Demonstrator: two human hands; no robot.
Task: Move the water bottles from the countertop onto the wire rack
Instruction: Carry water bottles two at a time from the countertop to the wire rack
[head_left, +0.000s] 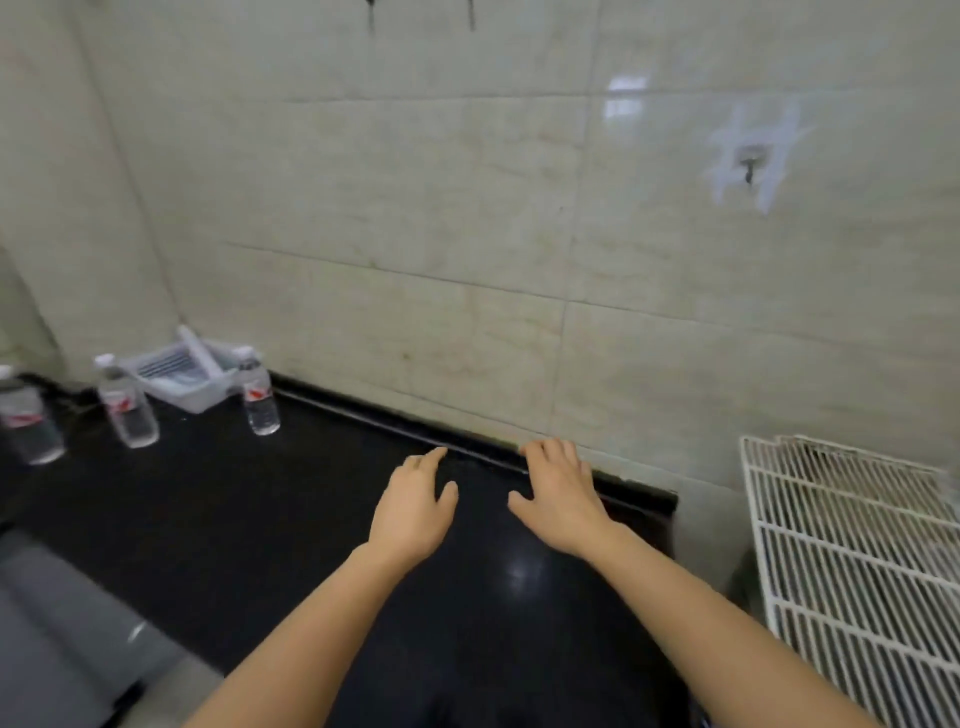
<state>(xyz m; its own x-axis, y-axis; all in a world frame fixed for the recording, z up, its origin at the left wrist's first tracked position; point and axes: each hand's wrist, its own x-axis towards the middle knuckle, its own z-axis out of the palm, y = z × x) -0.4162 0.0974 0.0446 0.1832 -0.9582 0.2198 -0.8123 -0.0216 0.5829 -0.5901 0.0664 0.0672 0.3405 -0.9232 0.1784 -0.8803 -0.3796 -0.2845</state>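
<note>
Three clear water bottles with red-and-white labels stand upright on the black countertop (291, 509) at the far left: one (258, 392) near the wall, one (126, 402) left of it, and one (26, 418) at the frame's left edge. The white wire rack (852, 551) lies at the right, beyond the counter's end. My left hand (415, 506) and my right hand (558, 499) are stretched out side by side over the middle of the counter near the wall, fingers straight, holding nothing, far from both bottles and rack.
A white plastic tray (182, 371) sits in the back left corner behind the bottles. A tiled wall runs along the back, with a small hook (749, 165) on it. A grey surface (57, 623) borders the counter at lower left.
</note>
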